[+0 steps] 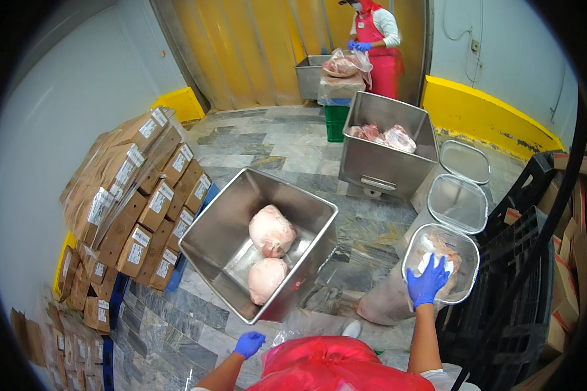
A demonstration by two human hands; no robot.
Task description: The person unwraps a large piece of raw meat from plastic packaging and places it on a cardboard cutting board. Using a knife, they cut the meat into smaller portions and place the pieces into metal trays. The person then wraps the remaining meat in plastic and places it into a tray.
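My right hand (pixel 429 281), in a blue glove, reaches into the nearest tall clear-lined bin (pixel 471 287) on the right. Its fingers are spread over crumpled white and brownish wrapping (pixel 451 253) inside; the palm side is hidden. My left hand (pixel 249 344), also gloved in blue, hangs low beside my red apron (pixel 332 365), fingers curled together with nothing visible in them. Ahead of it stands a square steel tub (pixel 205 225) with two large pale pieces of meat, one farther piece (pixel 270 231) and one nearer piece (pixel 267 280).
Another steel tub (pixel 388 166) with meat pieces stands farther off. Two more lined bins, a middle one (pixel 460 202) and a far one (pixel 466 161), line up behind mine. Stacked cartons (pixel 134 189) stand left; black pallets (pixel 502 300) lean right. A co-worker (pixel 375 39) handles bagged meat.
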